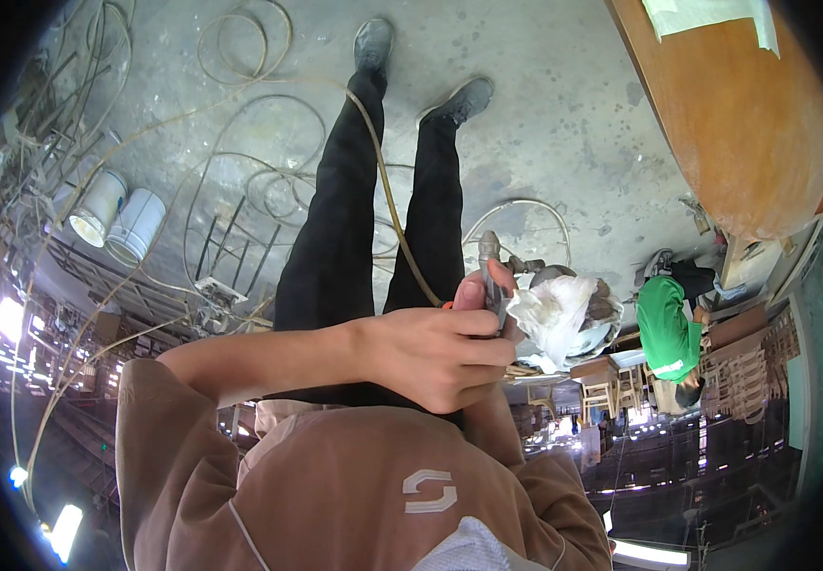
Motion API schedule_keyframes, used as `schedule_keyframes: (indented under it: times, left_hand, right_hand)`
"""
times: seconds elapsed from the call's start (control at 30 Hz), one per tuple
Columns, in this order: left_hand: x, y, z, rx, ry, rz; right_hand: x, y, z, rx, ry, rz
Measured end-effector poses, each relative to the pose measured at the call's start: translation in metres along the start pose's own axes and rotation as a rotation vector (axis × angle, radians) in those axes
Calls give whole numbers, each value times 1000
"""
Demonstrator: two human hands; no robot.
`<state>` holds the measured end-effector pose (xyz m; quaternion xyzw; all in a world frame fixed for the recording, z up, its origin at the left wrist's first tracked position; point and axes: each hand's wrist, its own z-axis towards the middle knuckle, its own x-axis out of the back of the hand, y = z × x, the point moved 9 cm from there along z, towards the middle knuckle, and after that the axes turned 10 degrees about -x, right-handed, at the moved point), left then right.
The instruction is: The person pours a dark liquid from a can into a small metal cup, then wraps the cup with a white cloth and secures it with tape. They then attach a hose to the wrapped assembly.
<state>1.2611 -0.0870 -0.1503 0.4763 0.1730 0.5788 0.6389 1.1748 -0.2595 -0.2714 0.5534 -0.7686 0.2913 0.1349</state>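
A grey metal spray gun [489, 252] is held in front of my waist. My left hand [445, 352] reaches across from the left, its fingers curled round the gun's handle and the thumb lying along it. Behind it, my right hand [504, 276] is mostly hidden; a finger shows against the gun's body. A tan hose [383, 171] arcs down to an orange fitting [447, 305] beside my left thumb. To the right of the gun sits a rounded cup wrapped in crumpled white cloth or plastic [559, 319], which seems attached to it.
Coils of hose [278, 181] lie on the concrete floor [554, 133] around my feet. Two white buckets [135, 224] and metal racks stand at left. A large wooden panel [735, 114] is at upper right. A person in a green shirt [664, 328] sits at right near wooden chairs [600, 398].
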Motion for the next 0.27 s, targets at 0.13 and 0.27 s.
schedule_keyframes:
  times: [0.13,0.27]
  left_hand:
    - [3,-1,0,-10,8,15]
    - [0,2,-3,15,-18,-1]
  right_hand:
    - [-2,3,-3,-364,-203,-86]
    - [-20,-26,-23,53,-333,-209]
